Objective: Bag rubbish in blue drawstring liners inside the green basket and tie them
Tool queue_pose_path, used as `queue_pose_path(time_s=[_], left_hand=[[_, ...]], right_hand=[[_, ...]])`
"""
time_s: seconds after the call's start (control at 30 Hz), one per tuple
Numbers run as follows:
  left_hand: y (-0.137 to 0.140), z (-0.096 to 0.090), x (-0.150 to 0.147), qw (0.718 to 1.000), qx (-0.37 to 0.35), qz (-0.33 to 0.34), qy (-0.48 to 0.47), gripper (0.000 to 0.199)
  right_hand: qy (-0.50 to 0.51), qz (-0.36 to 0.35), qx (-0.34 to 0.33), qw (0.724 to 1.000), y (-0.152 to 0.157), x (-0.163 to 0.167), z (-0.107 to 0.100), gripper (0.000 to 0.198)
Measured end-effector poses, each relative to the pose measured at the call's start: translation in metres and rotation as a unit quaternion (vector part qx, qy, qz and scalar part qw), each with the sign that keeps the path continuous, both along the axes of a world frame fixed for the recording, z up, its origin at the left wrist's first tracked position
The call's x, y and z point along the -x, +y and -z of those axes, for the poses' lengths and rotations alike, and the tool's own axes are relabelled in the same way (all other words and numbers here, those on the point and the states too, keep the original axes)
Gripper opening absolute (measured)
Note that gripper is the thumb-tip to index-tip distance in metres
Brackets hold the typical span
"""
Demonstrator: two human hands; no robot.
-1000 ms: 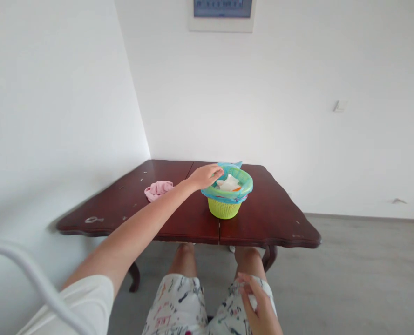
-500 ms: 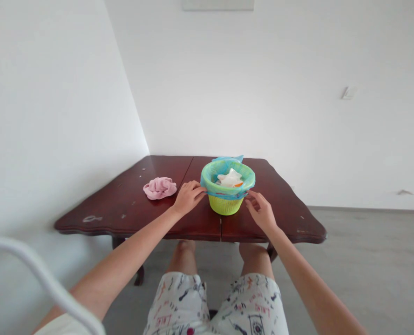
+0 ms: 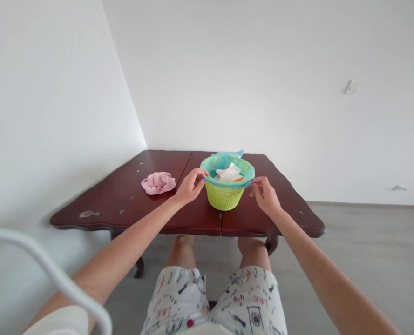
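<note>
A yellow-green plastic basket (image 3: 224,197) stands upright on the table, lined with a thin blue plastic bag (image 3: 227,153) whose edge lies along the rim. Crumpled white material (image 3: 230,172) with an orange patch sits inside it. My left hand (image 3: 192,186) pinches the bag's edge at the basket's left side. At the right side, my right hand (image 3: 265,194) pinches the bag's edge too, with a bit of red at the fingertips. To the left of my left hand lies a crumpled pink cloth (image 3: 158,183), touched by neither hand.
The dark red wooden table (image 3: 119,200) has a scalloped edge and a seam across its top. White walls rise behind and to the left. A blurred white curved tube (image 3: 46,265) crosses the lower left. My knees are at the table's front edge.
Both hands have lifted the front of the bag's edge up towards the rim, so more of the basket's side shows. The pink cloth lies as before.
</note>
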State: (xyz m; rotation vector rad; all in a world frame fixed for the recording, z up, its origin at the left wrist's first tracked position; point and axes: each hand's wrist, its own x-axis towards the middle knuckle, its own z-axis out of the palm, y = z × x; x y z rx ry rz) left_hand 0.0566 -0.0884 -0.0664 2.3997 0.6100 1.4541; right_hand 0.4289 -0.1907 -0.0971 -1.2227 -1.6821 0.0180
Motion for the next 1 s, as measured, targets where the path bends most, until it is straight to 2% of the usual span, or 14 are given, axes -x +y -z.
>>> queue_pose_path(time_s=[0.23,0.53,0.77,0.87,0.93,1.0], left_hand=[[0.009,-0.010,-0.015,0.996,0.085,-0.009,-0.038,0.019],[0.014,-0.007,-0.032,0.988,0.131,-0.028,-0.079,0.037],[0.002,-0.010,-0.035,0.990,0.093,-0.078,-0.064,0.017],[-0.006,-0.012,-0.033,0.992,0.025,-0.113,-0.044,0.014],[-0.012,-0.012,-0.032,0.989,-0.042,-0.139,-0.040,0.016],[-0.015,-0.012,-0.031,0.987,-0.073,-0.139,-0.044,0.019]], right_hand=[[-0.052,0.024,-0.028,0.998,0.005,-0.002,-0.022,0.023],[-0.081,-0.024,-0.058,0.995,0.001,0.010,-0.031,0.030],[-0.115,-0.078,0.012,0.990,0.006,0.012,-0.062,0.026],[-0.140,-0.081,0.036,0.986,-0.002,0.015,-0.070,0.031],[-0.152,-0.071,0.029,0.985,-0.007,0.018,-0.072,0.034],[-0.141,-0.057,0.022,0.988,-0.009,0.020,-0.072,0.039]])
